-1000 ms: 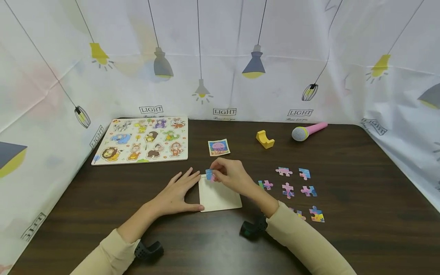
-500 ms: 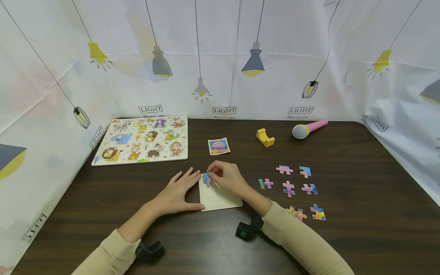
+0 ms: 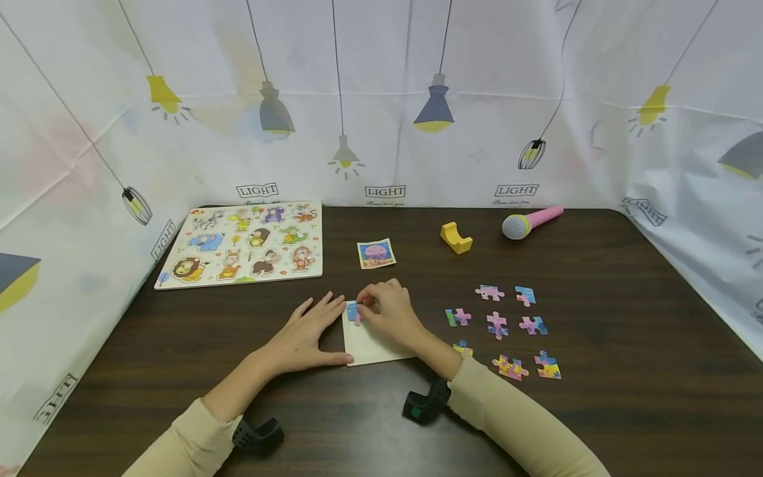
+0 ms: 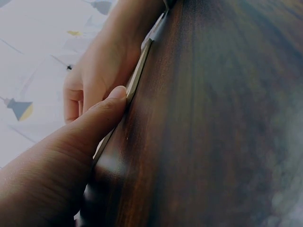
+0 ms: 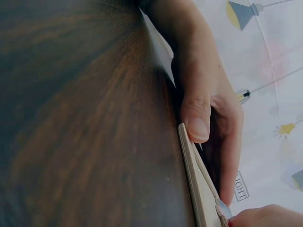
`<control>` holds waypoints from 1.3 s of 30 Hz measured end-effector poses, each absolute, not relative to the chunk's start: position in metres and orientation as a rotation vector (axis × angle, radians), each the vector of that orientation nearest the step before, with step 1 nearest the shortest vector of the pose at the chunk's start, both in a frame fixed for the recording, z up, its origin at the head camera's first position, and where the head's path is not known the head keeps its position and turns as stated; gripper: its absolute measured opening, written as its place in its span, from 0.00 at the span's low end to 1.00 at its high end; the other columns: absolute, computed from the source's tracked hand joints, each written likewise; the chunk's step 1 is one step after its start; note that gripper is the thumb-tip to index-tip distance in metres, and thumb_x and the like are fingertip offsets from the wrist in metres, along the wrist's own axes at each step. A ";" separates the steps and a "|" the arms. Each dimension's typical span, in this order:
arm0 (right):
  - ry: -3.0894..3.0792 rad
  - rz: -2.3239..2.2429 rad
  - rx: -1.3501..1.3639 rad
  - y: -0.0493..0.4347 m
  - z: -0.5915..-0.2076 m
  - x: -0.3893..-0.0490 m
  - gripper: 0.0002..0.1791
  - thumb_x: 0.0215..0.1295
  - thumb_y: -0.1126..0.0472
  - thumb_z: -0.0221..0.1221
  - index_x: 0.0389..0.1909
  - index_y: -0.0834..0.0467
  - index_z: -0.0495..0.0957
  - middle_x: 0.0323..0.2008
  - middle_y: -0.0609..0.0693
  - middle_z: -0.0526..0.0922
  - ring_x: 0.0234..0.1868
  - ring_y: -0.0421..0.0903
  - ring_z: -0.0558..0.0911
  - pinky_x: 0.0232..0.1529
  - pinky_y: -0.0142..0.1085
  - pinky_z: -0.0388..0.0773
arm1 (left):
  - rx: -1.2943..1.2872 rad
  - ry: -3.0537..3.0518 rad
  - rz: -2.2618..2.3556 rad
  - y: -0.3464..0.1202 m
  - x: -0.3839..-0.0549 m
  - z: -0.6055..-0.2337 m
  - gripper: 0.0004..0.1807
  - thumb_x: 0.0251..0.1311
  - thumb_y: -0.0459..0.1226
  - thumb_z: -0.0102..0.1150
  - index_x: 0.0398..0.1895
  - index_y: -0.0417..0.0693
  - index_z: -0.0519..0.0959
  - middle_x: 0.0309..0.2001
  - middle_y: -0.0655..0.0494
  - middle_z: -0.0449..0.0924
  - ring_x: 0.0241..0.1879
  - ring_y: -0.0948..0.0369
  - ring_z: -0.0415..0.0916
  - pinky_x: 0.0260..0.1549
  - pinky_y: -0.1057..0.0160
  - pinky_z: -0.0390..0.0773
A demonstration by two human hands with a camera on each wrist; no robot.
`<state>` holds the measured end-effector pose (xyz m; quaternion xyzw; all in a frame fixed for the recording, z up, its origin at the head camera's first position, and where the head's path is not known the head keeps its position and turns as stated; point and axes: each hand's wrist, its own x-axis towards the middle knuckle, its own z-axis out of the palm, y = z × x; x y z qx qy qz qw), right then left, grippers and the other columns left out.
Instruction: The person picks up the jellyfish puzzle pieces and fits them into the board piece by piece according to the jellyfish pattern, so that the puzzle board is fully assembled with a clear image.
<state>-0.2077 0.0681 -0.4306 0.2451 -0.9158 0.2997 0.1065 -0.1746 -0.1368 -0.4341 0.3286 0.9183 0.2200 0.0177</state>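
At the bottom of the head view, your beige sleeves (image 3: 518, 424) are wrinkling softly above the dark, wood-grained tabletop (image 3: 334, 424), which is catching a dull sheen. Left of centre, your left hand (image 3: 301, 336) is spreading its fingers, gripping nothing, its thumb touching the lower-left corner of a pale wooden puzzle tray (image 3: 375, 346); the right wrist view is showing that tray's layered, raised edge. At centre, your right hand (image 3: 389, 311) is curling, thumb and forefinger pinching the right side of a blue-and-pink jigsaw piece (image 3: 353, 313). A second ago you were holding that piece tilted over the tray; now it is lying in the tray's upper-left corner, apparently settling into its place. Your right forearm is shifting leftward, uncovering more of the eight loose pieces (image 3: 497, 324) right of centre, all thin, glossy-looking and knobbed, so most of the assembling is seemingly remaining. Farther up, a jellyfish picture card (image 3: 376, 254) is lying flat, an animal puzzle board (image 3: 314, 232) is filling the upper-left tabletop, and a smooth yellow arch block (image 3: 456, 240) is sitting left of a pink toy microphone (image 3: 533, 222). Behind everything, a creased lamp-print cloth (image 3: 477, 159) is hanging.
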 end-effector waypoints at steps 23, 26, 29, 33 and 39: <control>-2.671 0.723 0.767 0.067 -0.430 -0.207 0.05 0.55 0.54 0.65 0.29 0.50 0.80 0.24 0.40 0.74 0.33 0.43 0.67 0.33 0.37 0.60 | 1.030 2.862 0.666 -0.139 -0.174 -0.432 0.54 0.47 0.69 0.50 0.70 0.43 0.54 0.70 0.52 0.50 0.70 0.54 0.41 0.63 0.45 0.40; -2.663 0.723 0.772 0.067 -0.430 -0.207 0.07 0.54 0.53 0.65 0.31 0.50 0.80 0.24 0.41 0.74 0.32 0.43 0.66 0.34 0.37 0.60 | 1.032 2.851 0.661 -0.139 -0.174 -0.431 0.54 0.47 0.69 0.50 0.70 0.44 0.54 0.70 0.52 0.50 0.70 0.54 0.41 0.63 0.45 0.39; -2.656 0.729 0.768 0.066 -0.430 -0.207 0.08 0.54 0.52 0.65 0.32 0.51 0.80 0.24 0.41 0.74 0.32 0.43 0.66 0.33 0.37 0.59 | 1.026 2.838 0.650 -0.139 -0.175 -0.430 0.53 0.48 0.68 0.50 0.71 0.46 0.52 0.70 0.52 0.49 0.70 0.54 0.40 0.63 0.45 0.38; -2.654 0.728 0.751 0.066 -0.430 -0.207 0.09 0.53 0.52 0.66 0.32 0.51 0.79 0.24 0.40 0.75 0.31 0.42 0.66 0.33 0.37 0.58 | 1.013 2.824 0.645 -0.138 -0.174 -0.430 0.53 0.48 0.69 0.49 0.71 0.46 0.51 0.71 0.53 0.47 0.70 0.54 0.39 0.63 0.45 0.37; -2.698 0.683 0.760 0.068 -0.426 -0.203 0.11 0.53 0.49 0.65 0.33 0.51 0.80 0.26 0.40 0.78 0.30 0.41 0.67 0.32 0.35 0.59 | 1.010 2.829 0.644 -0.137 -0.174 -0.432 0.53 0.48 0.70 0.48 0.71 0.47 0.52 0.71 0.54 0.48 0.70 0.55 0.39 0.63 0.46 0.37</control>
